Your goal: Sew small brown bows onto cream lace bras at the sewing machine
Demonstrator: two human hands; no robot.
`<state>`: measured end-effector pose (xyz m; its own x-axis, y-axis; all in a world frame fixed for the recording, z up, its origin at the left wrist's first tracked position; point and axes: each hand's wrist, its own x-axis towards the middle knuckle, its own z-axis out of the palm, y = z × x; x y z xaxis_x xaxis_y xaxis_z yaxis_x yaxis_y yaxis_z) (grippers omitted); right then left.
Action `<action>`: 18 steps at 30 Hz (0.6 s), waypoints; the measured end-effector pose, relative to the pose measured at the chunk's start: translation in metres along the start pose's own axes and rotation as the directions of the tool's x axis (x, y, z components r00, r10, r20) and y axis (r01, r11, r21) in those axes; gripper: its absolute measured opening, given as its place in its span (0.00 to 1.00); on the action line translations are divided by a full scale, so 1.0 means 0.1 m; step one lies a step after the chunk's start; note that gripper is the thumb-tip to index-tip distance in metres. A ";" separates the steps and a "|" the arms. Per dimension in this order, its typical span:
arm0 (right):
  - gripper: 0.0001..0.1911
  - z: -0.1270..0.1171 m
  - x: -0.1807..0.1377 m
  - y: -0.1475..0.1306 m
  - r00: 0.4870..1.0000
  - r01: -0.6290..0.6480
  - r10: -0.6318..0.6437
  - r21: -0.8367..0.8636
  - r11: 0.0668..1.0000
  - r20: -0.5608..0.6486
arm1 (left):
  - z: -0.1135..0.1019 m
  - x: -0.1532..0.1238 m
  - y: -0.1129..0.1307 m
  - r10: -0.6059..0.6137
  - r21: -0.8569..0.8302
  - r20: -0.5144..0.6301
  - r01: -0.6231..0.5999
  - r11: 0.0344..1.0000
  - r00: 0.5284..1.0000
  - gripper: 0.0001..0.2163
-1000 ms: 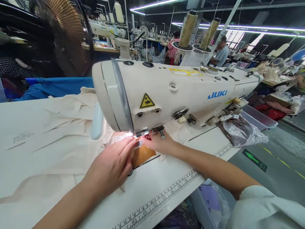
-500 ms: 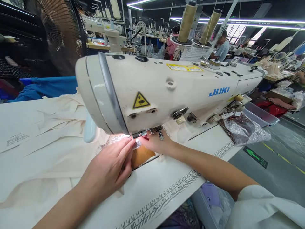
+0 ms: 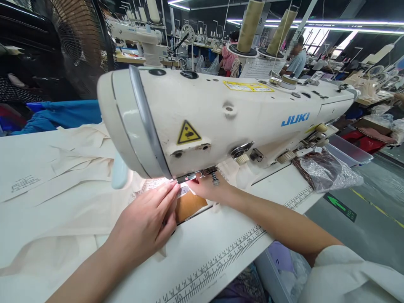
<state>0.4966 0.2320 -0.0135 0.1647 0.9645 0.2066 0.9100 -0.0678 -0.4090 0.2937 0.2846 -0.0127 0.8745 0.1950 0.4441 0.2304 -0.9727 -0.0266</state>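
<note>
A white sewing machine (image 3: 202, 109) stands across the middle, its light shining on the needle area. Cream fabric (image 3: 101, 210) spreads over the table to the left, and a lace strip (image 3: 151, 183) on it runs under the machine head. My left hand (image 3: 150, 216) has its fingers pressed together on the cloth at the front of the needle area, thumb tucked below. Close by on the right, my right hand (image 3: 208, 186) is curled at the cloth edge, its fingertips partly behind the presser parts. Between the hands lies a brown plate (image 3: 191, 206).
A printed ruler (image 3: 214, 269) runs along the table's front edge. On the right are a plastic-wrapped packet (image 3: 328, 168) and a clear tray (image 3: 347, 151). Thread cones (image 3: 250, 27) rise behind the machine. A large fan (image 3: 78, 38) is at the left. Other people sit farther back.
The view has shifted slightly, moving the right side of the machine a little rightward in the picture. Both hands keep nearly the same place on the cloth.
</note>
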 end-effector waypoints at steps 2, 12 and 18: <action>0.11 0.03 -0.01 0.02 1.000 0.005 -0.004 0.011 1.000 -0.024 | 0.00 0.00 0.00 0.005 0.008 0.004 -0.005 1.000 1.000 0.22; 0.11 0.08 0.01 0.08 0.999 0.038 -0.038 -0.014 0.999 -0.029 | 0.00 0.01 0.00 -0.002 0.023 0.011 0.002 1.000 1.000 0.22; 0.12 0.08 0.01 0.07 0.998 0.049 -0.049 -0.004 0.999 -0.035 | 0.00 0.00 0.00 -0.024 -0.014 0.003 0.024 1.000 1.000 0.21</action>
<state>0.4995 0.2345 -0.0233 0.1332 0.9571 0.2573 0.9186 -0.0217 -0.3946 0.2935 0.2850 -0.0128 0.8702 0.2185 0.4416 0.2451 -0.9695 -0.0033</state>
